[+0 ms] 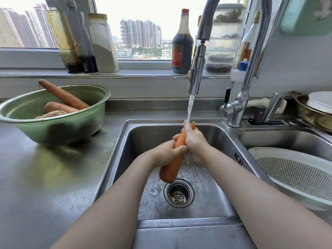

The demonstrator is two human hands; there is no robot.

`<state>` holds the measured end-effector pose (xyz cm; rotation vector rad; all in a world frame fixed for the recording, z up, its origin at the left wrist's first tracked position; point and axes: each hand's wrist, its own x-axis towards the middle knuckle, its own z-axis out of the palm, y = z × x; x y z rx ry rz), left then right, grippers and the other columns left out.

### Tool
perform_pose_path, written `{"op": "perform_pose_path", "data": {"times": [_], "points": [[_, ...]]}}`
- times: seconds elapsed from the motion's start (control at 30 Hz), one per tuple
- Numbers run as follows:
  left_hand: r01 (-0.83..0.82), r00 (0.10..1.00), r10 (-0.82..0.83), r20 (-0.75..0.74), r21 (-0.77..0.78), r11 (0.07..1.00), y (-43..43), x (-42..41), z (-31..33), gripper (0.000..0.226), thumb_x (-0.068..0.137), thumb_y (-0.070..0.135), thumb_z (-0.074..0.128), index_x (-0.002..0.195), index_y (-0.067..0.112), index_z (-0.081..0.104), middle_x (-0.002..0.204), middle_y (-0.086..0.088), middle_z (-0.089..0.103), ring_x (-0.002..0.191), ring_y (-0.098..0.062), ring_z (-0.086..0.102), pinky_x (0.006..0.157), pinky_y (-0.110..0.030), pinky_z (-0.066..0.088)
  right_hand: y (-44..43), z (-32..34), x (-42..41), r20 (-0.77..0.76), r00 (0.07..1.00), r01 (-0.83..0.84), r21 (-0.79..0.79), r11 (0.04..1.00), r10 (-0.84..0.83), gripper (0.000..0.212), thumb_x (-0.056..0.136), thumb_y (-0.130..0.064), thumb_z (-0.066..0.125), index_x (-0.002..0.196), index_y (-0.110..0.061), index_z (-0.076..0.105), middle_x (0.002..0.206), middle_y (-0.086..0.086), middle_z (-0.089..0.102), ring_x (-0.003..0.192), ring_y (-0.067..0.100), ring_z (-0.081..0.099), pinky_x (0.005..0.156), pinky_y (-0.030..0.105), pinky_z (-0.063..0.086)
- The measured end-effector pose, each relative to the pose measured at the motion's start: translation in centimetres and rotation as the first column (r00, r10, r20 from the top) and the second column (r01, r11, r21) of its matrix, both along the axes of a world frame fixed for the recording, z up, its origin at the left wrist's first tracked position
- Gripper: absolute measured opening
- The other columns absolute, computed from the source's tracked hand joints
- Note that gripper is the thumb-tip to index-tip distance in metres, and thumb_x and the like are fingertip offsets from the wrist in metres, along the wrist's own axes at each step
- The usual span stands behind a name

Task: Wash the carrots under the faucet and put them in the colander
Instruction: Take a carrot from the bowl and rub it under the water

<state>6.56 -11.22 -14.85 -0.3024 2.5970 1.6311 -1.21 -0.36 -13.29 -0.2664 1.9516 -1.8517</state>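
Orange carrot (172, 166) mid-rinse under faucet (195, 72); left hand (166, 154) and right hand (195, 141) fingers curled round it. Next: lift into colander (296, 173).

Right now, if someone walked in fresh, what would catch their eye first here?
The carrot gripped by the left hand and right hand over the sink, its upper end under the stream from the faucet. Then the green bowl on the counter at left, holding more soil-dusted carrots, and the white colander in the right basin, no carrots showing in it.
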Motion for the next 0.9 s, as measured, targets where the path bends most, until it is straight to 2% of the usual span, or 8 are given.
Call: {"op": "perform_pose_path", "data": {"times": [0.1, 0.2, 0.33, 0.43, 0.53, 0.63, 0.77, 0.9], "points": [[-0.004, 0.999, 0.006, -0.041, 0.071, 0.997, 1.6, -0.7, 0.0, 0.021, 0.106, 0.030, 0.057, 0.119, 0.013, 0.057, 0.109, -0.012, 0.072, 0.102, -0.026, 0.072, 0.098, -0.047, 0.058, -0.4, 0.2, 0.3, -0.143, 0.989, 0.039, 0.033, 0.999, -0.034, 0.046, 0.106, -0.062, 0.038, 0.098, -0.020, 0.057, 0.096, 0.006, 0.079, 0.095, 0.026, 0.073, 0.094, 0.042, 0.057], [-0.024, 0.996, 0.041, -0.078, 0.206, 0.978, 2.4, -0.8, 0.2, 0.020, 0.107, 0.027, 0.054, 0.122, 0.013, 0.055, 0.101, -0.013, 0.066, 0.088, -0.024, 0.068, 0.091, -0.046, 0.060, -0.2, 0.6, 0.2, -0.117, 0.993, 0.025, 0.012, 1.000, -0.023, 0.039, 0.110, -0.053, 0.035, 0.113, -0.020, 0.055, 0.106, 0.005, 0.077, 0.103, 0.025, 0.072, 0.099, 0.045, 0.055], [-0.082, 0.990, 0.114, -0.077, 0.334, 0.939, 2.0, -0.3, 0.8, 0.046, 0.106, 0.055, 0.046, 0.111, 0.012, 0.063, 0.097, -0.012, 0.064, 0.072, -0.017, 0.066, 0.065, -0.034, 0.060, 1.1, 0.9, 0.0, -0.055, 0.983, -0.178, -0.115, 0.977, 0.172, 0.030, 0.114, -0.036, 0.039, 0.140, -0.024, 0.044, 0.118, 0.001, 0.072, 0.105, 0.023, 0.071, 0.081, 0.041, 0.057], [-0.089, 0.994, 0.105, -0.032, 0.320, 0.943, 1.4, -0.1, 0.8, 0.055, 0.103, 0.064, 0.043, 0.109, 0.014, 0.064, 0.086, -0.012, 0.066, 0.069, -0.021, 0.066, 0.070, -0.039, 0.060, 1.3, 1.0, 0.3, -0.080, 0.988, -0.142, -0.115, 0.983, 0.133, 0.027, 0.113, -0.038, 0.040, 0.131, -0.020, 0.050, 0.111, 0.004, 0.071, 0.099, 0.026, 0.071, 0.069, 0.038, 0.055], [-0.040, 0.999, 0.035, 0.022, 0.306, 0.951, 1.4, 0.0, 0.8, 0.058, 0.102, 0.065, 0.043, 0.109, 0.011, 0.061, 0.085, -0.012, 0.069, 0.072, -0.025, 0.069, 0.075, -0.042, 0.063, 0.7, 1.1, 0.2, -0.006, 1.000, -0.009, -0.113, 0.994, 0.009, 0.041, 0.111, -0.051, 0.036, 0.110, -0.017, 0.057, 0.085, 0.007, 0.071, 0.082, 0.024, 0.070, 0.072, 0.038, 0.055], [-0.010, 0.998, -0.010, 0.058, 0.335, 0.942, 2.0, 0.0, 0.7, 0.050, 0.104, 0.056, 0.050, 0.117, 0.009, 0.061, 0.098, -0.012, 0.073, 0.091, -0.033, 0.075, 0.092, -0.050, 0.061, 0.5, 1.3, 0.1, 0.026, 0.999, 0.037, -0.085, 0.996, -0.035, 0.053, 0.109, -0.058, 0.033, 0.096, -0.013, 0.058, 0.071, 0.010, 0.071, 0.070, 0.024, 0.070, 0.077, 0.038, 0.059], [-0.015, 1.000, 0.017, -0.002, 0.275, 0.961, 2.2, -0.1, 0.5, 0.035, 0.106, 0.041, 0.055, 0.125, 0.012, 0.062, 0.121, -0.016, 0.073, 0.112, -0.032, 0.072, 0.099, -0.047, 0.058, 0.7, 1.5, 0.5, 0.001, 1.000, -0.016, -0.128, 0.992, 0.016, 0.055, 0.112, -0.051, 0.030, 0.085, -0.013, 0.059, 0.081, 0.012, 0.076, 0.082, 0.028, 0.074, 0.081, 0.041, 0.062], [-0.030, 0.998, 0.041, -0.038, 0.250, 0.968, 2.2, 0.0, 0.5, 0.029, 0.106, 0.036, 0.057, 0.131, 0.021, 0.055, 0.125, -0.015, 0.071, 0.112, -0.031, 0.071, 0.090, -0.041, 0.059, 1.0, 1.1, 0.4, -0.107, 0.993, -0.060, -0.103, 0.993, 0.049, 0.049, 0.114, -0.040, 0.034, 0.093, -0.012, 0.068, 0.099, 0.008, 0.079, 0.100, 0.027, 0.075, 0.085, 0.038, 0.062]]}}
